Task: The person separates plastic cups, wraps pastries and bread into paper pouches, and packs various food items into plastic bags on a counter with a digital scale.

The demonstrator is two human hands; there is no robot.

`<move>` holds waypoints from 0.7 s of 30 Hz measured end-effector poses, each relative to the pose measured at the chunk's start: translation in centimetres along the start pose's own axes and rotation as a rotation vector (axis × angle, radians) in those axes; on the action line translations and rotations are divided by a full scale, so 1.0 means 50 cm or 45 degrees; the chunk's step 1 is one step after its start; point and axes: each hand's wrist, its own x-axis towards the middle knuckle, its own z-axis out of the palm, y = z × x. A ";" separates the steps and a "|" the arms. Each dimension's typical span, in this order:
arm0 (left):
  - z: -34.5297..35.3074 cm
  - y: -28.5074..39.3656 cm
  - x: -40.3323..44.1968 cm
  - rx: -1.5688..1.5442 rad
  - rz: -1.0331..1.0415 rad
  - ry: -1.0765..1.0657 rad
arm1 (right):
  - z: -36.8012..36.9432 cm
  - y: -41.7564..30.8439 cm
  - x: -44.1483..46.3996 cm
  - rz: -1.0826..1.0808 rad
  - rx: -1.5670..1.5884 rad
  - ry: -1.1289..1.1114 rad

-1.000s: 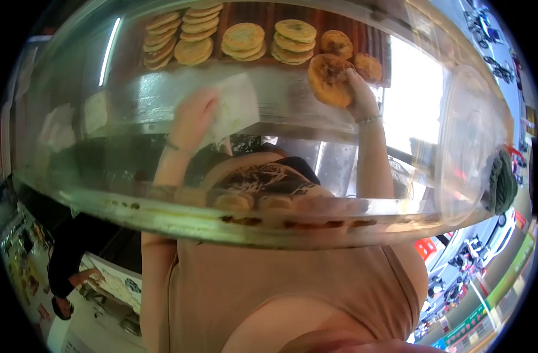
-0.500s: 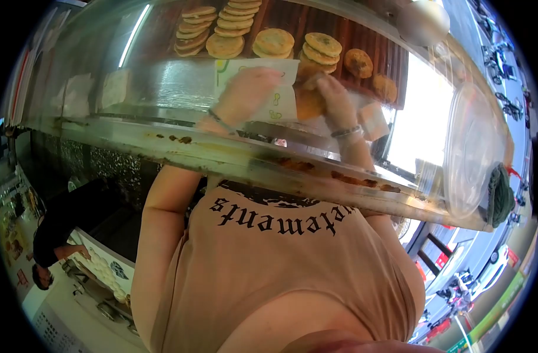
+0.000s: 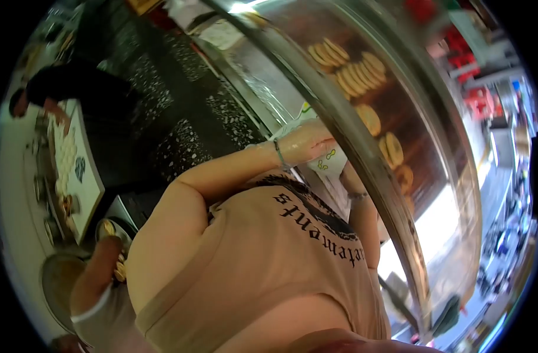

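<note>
My left hand [image 3: 307, 144], in a clear plastic glove, has its fingers closed on a white paper bag [image 3: 335, 162] with a green and yellow print. My right hand [image 3: 352, 181] is close to the bag's other side. The frame bar of the display case [image 3: 363, 153] hides most of it, so its fingers do not show. Behind the glass, round flatbreads [image 3: 370, 120] lie in stacks and rows on a brown wooden board [image 3: 425, 159].
At the left a person in black [image 3: 57, 88] bends over a white table [image 3: 92, 194] with several dough balls [image 3: 66, 159]. Another person's arm [image 3: 95, 276] is close behind me, beside a round pan [image 3: 60, 282]. A speckled floor [image 3: 186, 147] stretches between.
My view has swung to the left, showing more of the floor and the people. My hands and the bag, formerly seen through the glass, now appear partly behind the case's frame bar.
</note>
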 end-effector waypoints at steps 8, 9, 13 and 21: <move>-0.291 0.010 -0.095 -0.229 -0.319 0.622 | 0.207 -0.099 0.197 -0.096 -0.160 -0.416; -0.336 -0.002 -0.111 -0.323 -0.311 0.722 | 0.246 -0.111 0.234 -0.025 -0.101 -0.535; -0.553 -0.050 -0.198 -0.358 -0.287 1.021 | 0.448 -0.163 0.408 -0.153 -0.276 -0.841; -1.097 -0.162 -0.385 -0.364 -0.149 1.516 | 0.918 -0.088 0.836 -0.820 -0.213 -0.336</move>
